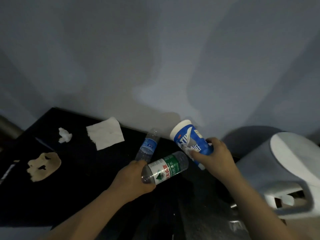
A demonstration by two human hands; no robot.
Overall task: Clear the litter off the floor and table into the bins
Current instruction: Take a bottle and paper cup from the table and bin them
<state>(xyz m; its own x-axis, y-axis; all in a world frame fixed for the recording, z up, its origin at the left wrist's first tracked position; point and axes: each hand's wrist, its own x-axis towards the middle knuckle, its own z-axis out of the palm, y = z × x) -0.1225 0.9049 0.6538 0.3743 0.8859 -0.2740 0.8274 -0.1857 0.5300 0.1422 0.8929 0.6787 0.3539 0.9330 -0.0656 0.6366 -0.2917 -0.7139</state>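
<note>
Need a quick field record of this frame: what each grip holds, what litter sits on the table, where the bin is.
left grip: curled round the green-label bottle
right grip: holds the blue-and-white cup, tilted
blue-label bottle: base meets the left grip; held or lying, cannot tell
table: black; bears a flat tissue, a crumpled wad, a torn tan scrap
bin: white, right of the table
lighting: dim
</note>
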